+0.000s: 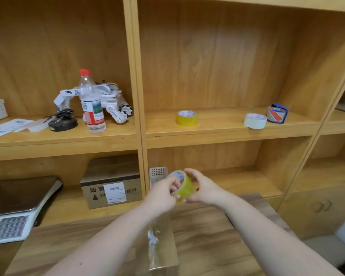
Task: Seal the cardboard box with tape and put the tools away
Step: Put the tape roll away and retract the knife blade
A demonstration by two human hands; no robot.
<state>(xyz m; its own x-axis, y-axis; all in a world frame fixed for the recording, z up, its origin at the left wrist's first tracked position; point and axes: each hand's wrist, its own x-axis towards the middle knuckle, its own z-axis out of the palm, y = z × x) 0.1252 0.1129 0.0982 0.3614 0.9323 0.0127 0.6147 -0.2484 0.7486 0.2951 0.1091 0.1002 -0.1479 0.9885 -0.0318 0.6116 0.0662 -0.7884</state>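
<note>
Both hands hold a yellow tape roll point(184, 187) up in front of the lower shelf. My left hand point(163, 191) pinches its left rim and my right hand point(202, 187) grips its right side. Below my forearms a cardboard box point(163, 246) lies on the wooden table point(207, 246), with a strip of clear tape along its top seam. On the middle shelf sit a second yellow tape roll point(186, 118), a white tape roll point(255, 120) and a blue tape dispenser point(277, 113).
The wooden shelf unit point(140, 124) fills the view. Its left bay holds a water bottle point(91, 104), a white toy robot point(112, 100) and papers. Lower down are a labelled cardboard carton point(111, 188), a weighing scale point(14, 212) and a small perforated holder point(157, 174).
</note>
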